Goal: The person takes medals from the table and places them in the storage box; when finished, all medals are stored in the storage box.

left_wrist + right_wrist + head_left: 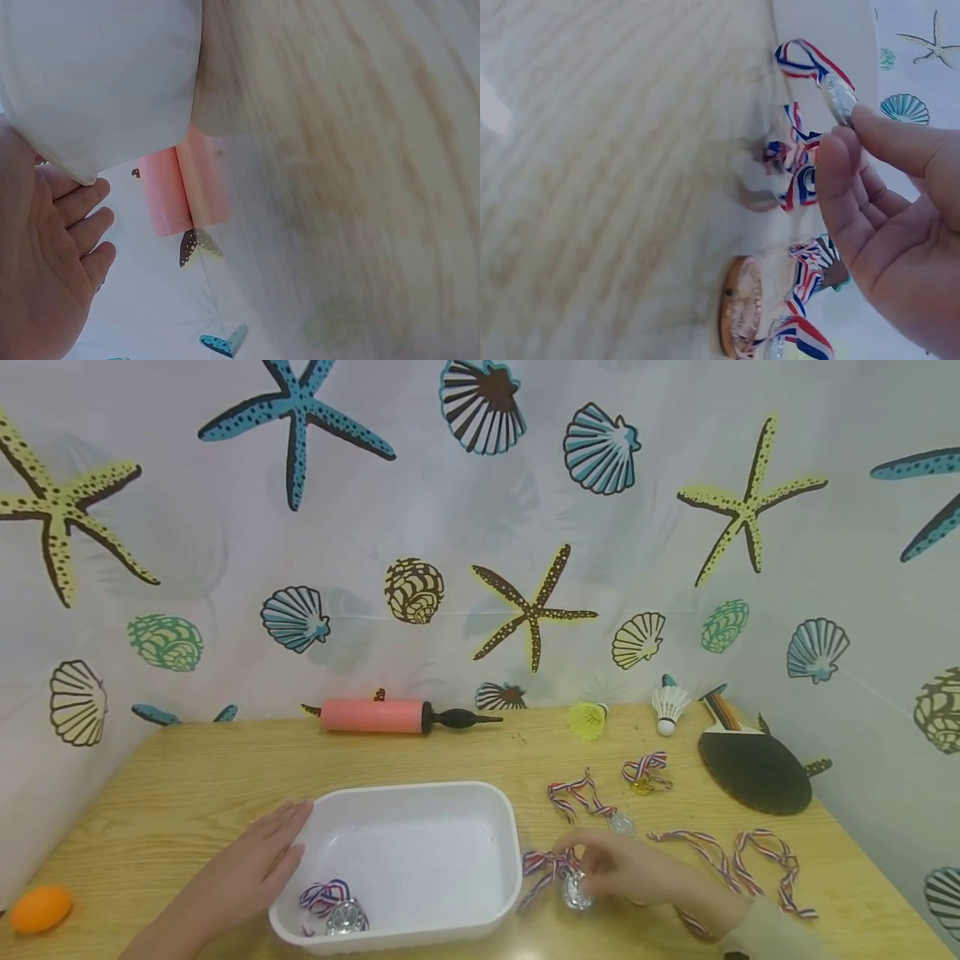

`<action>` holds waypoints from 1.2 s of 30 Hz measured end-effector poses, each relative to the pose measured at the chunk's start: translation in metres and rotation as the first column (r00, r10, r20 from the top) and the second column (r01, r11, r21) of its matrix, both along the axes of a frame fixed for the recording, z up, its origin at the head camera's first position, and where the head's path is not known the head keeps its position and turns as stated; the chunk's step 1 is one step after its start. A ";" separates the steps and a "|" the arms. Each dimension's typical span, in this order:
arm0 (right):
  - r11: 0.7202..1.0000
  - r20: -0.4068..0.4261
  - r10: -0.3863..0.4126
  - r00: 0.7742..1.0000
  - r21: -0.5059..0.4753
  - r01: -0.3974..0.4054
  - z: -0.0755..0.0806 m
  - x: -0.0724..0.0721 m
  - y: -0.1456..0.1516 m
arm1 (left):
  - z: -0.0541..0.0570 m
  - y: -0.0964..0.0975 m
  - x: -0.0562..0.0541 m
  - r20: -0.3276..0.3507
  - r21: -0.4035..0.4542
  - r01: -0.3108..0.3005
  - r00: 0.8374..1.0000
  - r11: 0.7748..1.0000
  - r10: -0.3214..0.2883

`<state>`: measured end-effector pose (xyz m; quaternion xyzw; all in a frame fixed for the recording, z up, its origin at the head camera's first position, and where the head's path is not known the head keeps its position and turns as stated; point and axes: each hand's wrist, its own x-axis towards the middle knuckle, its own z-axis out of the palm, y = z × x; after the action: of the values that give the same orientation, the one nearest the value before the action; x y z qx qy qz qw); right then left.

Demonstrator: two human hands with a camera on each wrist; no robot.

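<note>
My left hand (243,868) holds the left side of a white plastic tray (450,935), its thumb over the rim and its other fingers along the outside. Inside the tray's near left corner lies a silver medal (347,917) with its striped ribbon. To the right of the tray, my right hand (637,872) pinches another silver medal (840,97) between thumb and fingers. That medal's red, white and blue ribbon (799,71) trails toward the tray. A bronze-coloured medal (741,307) shows below the hand in the right wrist view.
More ribboned medals lie on the right: a silver one (621,824), a gold one (642,786) and loose ribbons (757,860). Behind stand a pink hand pump (375,716), a yellow shuttlecock (588,720), a white shuttlecock (668,706) and a black paddle (756,772). An orange ball (41,908) sits left.
</note>
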<state>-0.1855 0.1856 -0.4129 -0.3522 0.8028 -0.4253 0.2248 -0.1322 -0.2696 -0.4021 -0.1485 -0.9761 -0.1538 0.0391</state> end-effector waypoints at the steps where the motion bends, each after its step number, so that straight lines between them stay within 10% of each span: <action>1: 1.000 0.001 0.005 1.000 -0.014 -0.005 0.001 -0.001 0.001 | 0.000 0.000 0.000 -0.001 0.000 0.000 1.000 1.000 0.000; 16: 0.971 0.142 -0.192 0.971 -0.115 0.209 0.031 -0.010 0.016 | -0.002 -0.001 -0.001 -0.002 0.014 0.004 1.000 1.000 -0.004; 36: 0.874 0.204 -0.257 0.945 -0.368 0.317 0.104 -0.023 0.012 | 0.001 0.000 -0.001 0.019 0.011 -0.010 1.000 1.000 0.010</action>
<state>-0.2081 0.1972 -0.3091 -0.2344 0.7246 -0.6322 0.1424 -0.1330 -0.2699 -0.4011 -0.1419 -0.9763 -0.1604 0.0312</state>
